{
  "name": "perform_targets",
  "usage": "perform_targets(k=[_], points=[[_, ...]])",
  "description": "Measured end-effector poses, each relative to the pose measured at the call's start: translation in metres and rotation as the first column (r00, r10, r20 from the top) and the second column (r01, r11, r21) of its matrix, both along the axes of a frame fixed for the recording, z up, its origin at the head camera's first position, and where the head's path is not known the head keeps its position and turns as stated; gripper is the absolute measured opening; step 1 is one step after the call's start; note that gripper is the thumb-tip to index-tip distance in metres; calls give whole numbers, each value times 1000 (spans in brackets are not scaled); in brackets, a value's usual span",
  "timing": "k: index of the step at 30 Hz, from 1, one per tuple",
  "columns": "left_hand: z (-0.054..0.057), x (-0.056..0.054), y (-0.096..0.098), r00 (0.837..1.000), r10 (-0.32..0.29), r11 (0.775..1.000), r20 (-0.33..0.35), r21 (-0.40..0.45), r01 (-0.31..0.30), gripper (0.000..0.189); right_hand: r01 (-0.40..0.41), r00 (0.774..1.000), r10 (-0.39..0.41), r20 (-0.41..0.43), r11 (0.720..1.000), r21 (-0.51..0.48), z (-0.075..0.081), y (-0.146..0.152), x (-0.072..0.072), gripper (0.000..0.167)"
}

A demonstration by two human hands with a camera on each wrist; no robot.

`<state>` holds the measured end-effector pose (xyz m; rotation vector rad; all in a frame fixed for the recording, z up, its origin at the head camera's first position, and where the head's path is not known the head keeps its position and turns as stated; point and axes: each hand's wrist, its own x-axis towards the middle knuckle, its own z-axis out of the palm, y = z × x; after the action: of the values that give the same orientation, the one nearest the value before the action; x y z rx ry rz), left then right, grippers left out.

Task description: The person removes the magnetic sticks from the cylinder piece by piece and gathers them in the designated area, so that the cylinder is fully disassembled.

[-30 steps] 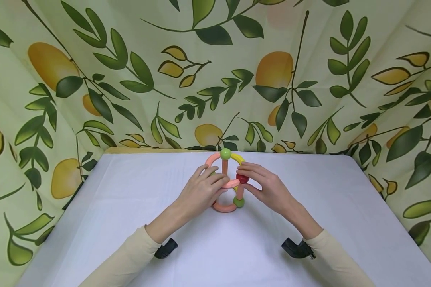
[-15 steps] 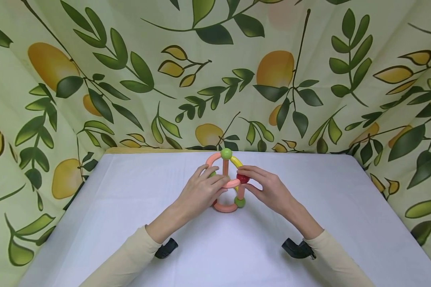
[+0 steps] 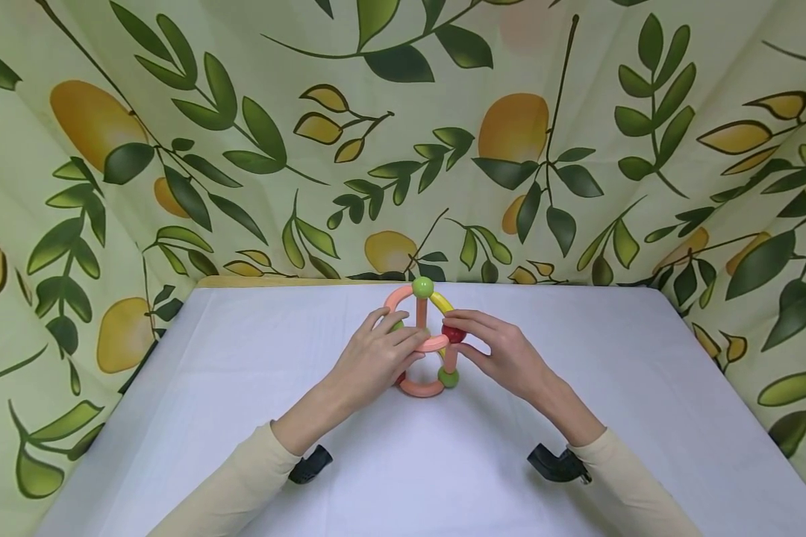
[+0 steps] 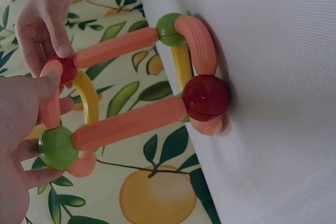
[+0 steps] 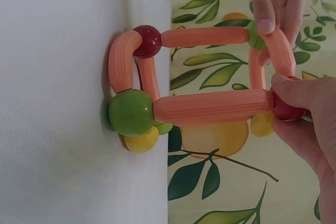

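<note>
firmly, a ball-and-bar frame (image 3: 422, 314) was held upright toward the far side of the white-covered desk (image 3: 416, 462), its lower ring (image 3: 421, 390) resting on the surface. fingers of the left hand (image 3: 375, 358) gripped an upper green ball (image 4: 59, 148), the thumb lying on the curved pink bar (image 4: 50, 109) beside it; fingers of the right hand (image 3: 509, 354) pinched the red ball (image 3: 454, 335) at that bar's other end. grasped from opposite sides, the frame was presumably steadied against tipping while the desk bore its weight.
</note>
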<state>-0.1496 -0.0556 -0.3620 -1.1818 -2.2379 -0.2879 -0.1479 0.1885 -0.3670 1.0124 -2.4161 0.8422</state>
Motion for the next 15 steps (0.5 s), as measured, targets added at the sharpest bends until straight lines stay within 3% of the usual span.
perform_targets(k=[15], points=[[1, 0, -1, 1000, 10, 999, -6, -36, -10, 34, -14, 1000, 14, -7, 1000, 4, 1, -1, 0, 53]])
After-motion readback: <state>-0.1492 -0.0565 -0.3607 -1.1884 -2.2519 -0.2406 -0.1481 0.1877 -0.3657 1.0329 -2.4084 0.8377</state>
